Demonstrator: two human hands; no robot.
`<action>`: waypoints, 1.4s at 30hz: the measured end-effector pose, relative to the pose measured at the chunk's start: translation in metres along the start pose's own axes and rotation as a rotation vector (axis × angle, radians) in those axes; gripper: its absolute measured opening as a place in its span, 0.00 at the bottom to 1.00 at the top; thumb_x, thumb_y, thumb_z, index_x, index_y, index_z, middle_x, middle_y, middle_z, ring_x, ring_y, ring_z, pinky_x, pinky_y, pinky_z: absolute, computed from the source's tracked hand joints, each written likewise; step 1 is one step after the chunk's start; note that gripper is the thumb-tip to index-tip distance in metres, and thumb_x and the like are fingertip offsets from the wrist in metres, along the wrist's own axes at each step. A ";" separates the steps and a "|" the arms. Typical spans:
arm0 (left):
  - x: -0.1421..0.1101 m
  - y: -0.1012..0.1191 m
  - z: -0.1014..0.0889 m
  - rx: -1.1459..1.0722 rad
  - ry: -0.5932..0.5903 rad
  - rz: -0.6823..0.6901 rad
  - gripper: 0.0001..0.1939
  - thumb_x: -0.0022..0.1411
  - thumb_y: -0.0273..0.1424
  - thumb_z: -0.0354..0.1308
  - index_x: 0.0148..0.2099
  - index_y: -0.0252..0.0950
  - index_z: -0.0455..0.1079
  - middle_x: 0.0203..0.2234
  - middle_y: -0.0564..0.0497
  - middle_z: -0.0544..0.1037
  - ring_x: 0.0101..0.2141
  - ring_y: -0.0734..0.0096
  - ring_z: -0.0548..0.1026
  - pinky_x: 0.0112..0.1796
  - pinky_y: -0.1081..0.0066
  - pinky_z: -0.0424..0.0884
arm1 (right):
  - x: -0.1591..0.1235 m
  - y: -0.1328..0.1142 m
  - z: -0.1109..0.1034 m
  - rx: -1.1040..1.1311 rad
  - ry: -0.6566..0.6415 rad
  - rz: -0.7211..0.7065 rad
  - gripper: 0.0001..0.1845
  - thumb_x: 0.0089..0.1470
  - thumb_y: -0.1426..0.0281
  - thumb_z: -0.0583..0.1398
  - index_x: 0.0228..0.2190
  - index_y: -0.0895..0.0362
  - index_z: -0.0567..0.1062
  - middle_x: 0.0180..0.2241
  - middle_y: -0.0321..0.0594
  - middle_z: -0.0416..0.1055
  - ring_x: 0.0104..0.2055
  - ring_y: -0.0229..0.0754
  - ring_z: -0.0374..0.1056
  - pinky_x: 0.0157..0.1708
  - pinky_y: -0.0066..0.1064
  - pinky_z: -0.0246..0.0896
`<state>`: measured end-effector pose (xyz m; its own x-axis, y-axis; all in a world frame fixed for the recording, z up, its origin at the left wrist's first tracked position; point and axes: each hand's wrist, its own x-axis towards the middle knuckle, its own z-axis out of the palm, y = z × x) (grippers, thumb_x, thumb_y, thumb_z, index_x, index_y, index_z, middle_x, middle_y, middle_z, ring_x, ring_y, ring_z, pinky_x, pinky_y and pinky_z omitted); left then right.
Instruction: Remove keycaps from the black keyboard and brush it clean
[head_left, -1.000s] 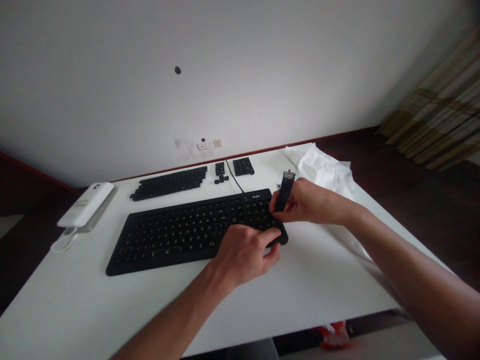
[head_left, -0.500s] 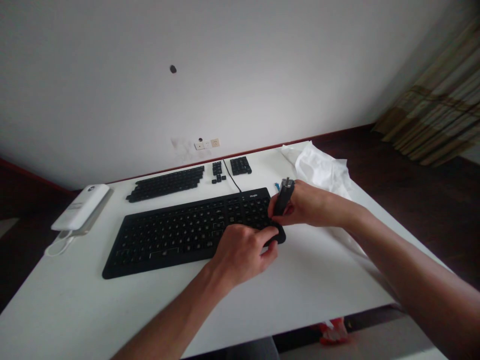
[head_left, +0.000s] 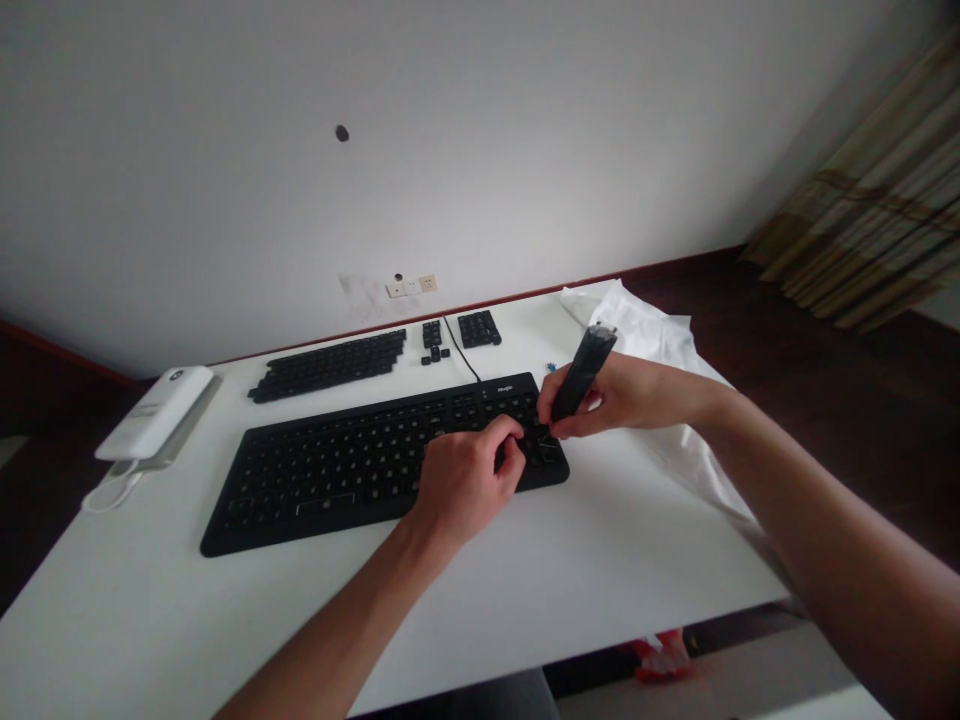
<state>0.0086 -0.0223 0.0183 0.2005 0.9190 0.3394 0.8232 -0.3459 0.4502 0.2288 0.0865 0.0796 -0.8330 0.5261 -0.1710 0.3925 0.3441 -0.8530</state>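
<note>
A black keyboard (head_left: 330, 470) with its keycaps off lies across the white table. My right hand (head_left: 600, 395) is closed around a thick black stick-shaped tool (head_left: 586, 368), tilted, its lower end down at the keyboard's right side; I cannot make out its exact kind. My left hand (head_left: 469, 475) rests over the number-pad area, thumb and forefinger curled together. Whether anything is between those fingers is hidden. Behind the keyboard lie loose black keycaps in groups: a large block (head_left: 330, 365), a small cluster (head_left: 432, 335) and a number-pad block (head_left: 480, 328).
A white power bank (head_left: 154, 412) with a looped white cable (head_left: 112, 490) is at the left. White crumpled cloth or plastic (head_left: 645, 325) covers the right back edge. A small blue item (head_left: 552, 368) lies behind my right hand. The keyboard's cord (head_left: 461, 350) runs back toward the wall.
My left hand has moved left and slightly up, away from the keyboard's right corner. The tool in my right hand has tilted further, its top rising to the right.
</note>
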 end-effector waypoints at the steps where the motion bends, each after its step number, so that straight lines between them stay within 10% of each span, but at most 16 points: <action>1: 0.000 0.000 0.000 -0.005 -0.006 -0.003 0.10 0.66 0.30 0.54 0.42 0.40 0.78 0.18 0.57 0.74 0.18 0.77 0.69 0.23 0.74 0.59 | -0.001 0.000 -0.001 0.027 -0.023 0.000 0.13 0.54 0.62 0.68 0.40 0.55 0.80 0.35 0.38 0.79 0.37 0.42 0.74 0.36 0.31 0.68; 10: 0.001 0.002 0.002 -0.034 -0.035 -0.044 0.11 0.66 0.31 0.54 0.43 0.40 0.79 0.18 0.57 0.73 0.17 0.78 0.67 0.23 0.74 0.57 | 0.000 0.003 0.000 -0.028 -0.079 -0.009 0.11 0.54 0.65 0.67 0.39 0.56 0.81 0.34 0.38 0.79 0.36 0.42 0.73 0.36 0.31 0.67; 18: 0.003 0.004 -0.006 -0.281 -0.043 -0.091 0.19 0.69 0.45 0.55 0.53 0.38 0.76 0.17 0.59 0.68 0.18 0.78 0.64 0.24 0.76 0.56 | 0.012 0.002 0.009 0.294 0.138 -0.011 0.20 0.50 0.61 0.72 0.38 0.58 0.72 0.32 0.39 0.78 0.31 0.38 0.73 0.27 0.27 0.65; 24: 0.005 0.001 -0.007 -0.369 -0.017 -0.132 0.20 0.71 0.44 0.54 0.35 0.34 0.77 0.17 0.56 0.67 0.19 0.79 0.62 0.23 0.74 0.52 | 0.016 0.008 0.015 0.377 0.096 -0.111 0.22 0.54 0.61 0.71 0.44 0.58 0.72 0.37 0.43 0.79 0.36 0.40 0.74 0.34 0.30 0.70; 42: 0.006 -0.003 -0.005 -0.490 0.069 -0.206 0.21 0.71 0.45 0.53 0.34 0.34 0.74 0.19 0.55 0.66 0.22 0.77 0.60 0.25 0.74 0.54 | 0.016 0.012 0.006 0.439 0.115 -0.200 0.23 0.54 0.64 0.72 0.47 0.59 0.73 0.46 0.48 0.77 0.42 0.43 0.76 0.41 0.34 0.74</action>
<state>0.0050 -0.0163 0.0231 0.0124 0.9683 0.2495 0.4940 -0.2229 0.8404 0.2176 0.0947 0.0639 -0.8172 0.5741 0.0513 0.0074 0.0995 -0.9950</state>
